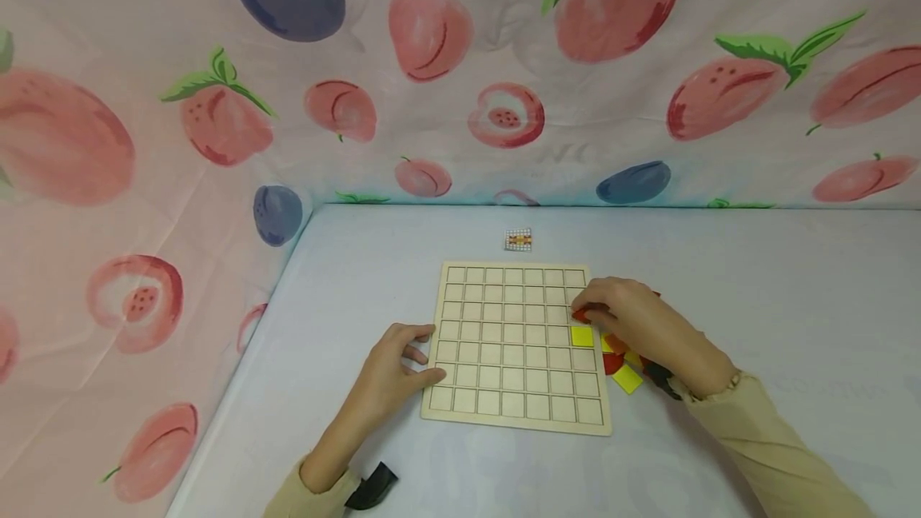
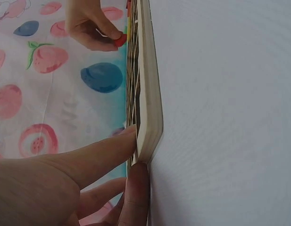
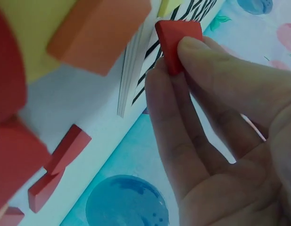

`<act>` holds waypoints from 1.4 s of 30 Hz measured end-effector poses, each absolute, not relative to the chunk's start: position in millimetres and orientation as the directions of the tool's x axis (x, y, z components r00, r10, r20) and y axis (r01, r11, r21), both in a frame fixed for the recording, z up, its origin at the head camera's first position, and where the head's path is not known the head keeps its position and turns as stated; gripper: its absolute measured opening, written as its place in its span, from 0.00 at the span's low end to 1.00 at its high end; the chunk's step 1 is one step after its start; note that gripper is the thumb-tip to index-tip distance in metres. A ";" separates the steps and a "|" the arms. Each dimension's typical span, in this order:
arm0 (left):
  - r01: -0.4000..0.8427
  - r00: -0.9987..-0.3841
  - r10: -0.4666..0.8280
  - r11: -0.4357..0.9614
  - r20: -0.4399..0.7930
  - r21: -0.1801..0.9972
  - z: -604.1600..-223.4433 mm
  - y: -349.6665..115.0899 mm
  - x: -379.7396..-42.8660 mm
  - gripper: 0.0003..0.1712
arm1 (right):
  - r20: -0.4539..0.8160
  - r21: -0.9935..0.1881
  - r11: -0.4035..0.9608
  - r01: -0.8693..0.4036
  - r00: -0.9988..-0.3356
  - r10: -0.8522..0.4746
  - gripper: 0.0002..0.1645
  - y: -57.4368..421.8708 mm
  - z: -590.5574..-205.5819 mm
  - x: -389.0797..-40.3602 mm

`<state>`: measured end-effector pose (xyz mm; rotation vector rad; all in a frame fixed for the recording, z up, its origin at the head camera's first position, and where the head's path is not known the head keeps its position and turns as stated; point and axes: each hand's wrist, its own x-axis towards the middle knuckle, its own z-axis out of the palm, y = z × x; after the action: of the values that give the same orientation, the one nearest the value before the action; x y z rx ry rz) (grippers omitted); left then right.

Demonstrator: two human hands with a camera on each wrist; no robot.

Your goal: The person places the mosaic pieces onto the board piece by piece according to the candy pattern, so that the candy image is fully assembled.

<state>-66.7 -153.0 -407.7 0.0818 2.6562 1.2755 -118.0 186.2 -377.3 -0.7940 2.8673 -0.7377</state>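
R hand [image 1: 633,318] pinches red piece [image 1: 580,315] at its side of board [image 1: 518,423]; L hand [image 1: 388,370], fingers spread, touches opp. edge. Best: L hand steadies, R hand lowers it flat (no tilt).

We are looking at a screened-off corner, set up like a small booth: sheeting printed with peaches and plums [image 1: 446,126] rises along the back and left sides of a pale, smooth table [image 1: 777,294], meeting its edges. Whether it stands in a home, a studio or an office, we cannot tell.
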 end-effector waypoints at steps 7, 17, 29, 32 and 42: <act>-0.028 -0.979 0.139 0.623 -0.146 0.782 -406.9 -152.2 -66.4 0.35 | 0.026 -0.484 0.748 -0.453 -0.862 -0.506 0.08 183.6 -377.9 -121.3; -0.028 -0.980 0.140 0.612 -0.143 0.791 -406.2 -152.7 -65.8 0.35 | 0.021 -0.478 0.732 -0.485 -0.840 -0.543 0.09 183.6 -379.6 -125.8; -0.037 -0.980 0.132 0.614 -0.149 0.788 -406.1 -152.4 -65.5 0.35 | 0.031 -0.472 0.705 -0.530 -0.808 -0.588 0.06 184.7 -382.8 -128.6; -0.030 -0.980 0.135 0.618 -0.144 0.786 -406.5 -152.5 -65.6 0.35 | 0.027 -0.468 0.711 -0.525 -0.812 -0.583 0.05 185.0 -383.4 -128.9; -0.021 -0.980 0.142 0.617 -0.137 0.787 -406.9 -153.1 -66.1 0.35 | 0.005 -0.462 0.723 -0.514 -0.816 -0.578 0.05 187.1 -382.2 -128.0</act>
<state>-66.1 -153.1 -406.9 0.1002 2.6539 1.2951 -128.0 187.1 -382.2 -0.8872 2.7849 -0.6839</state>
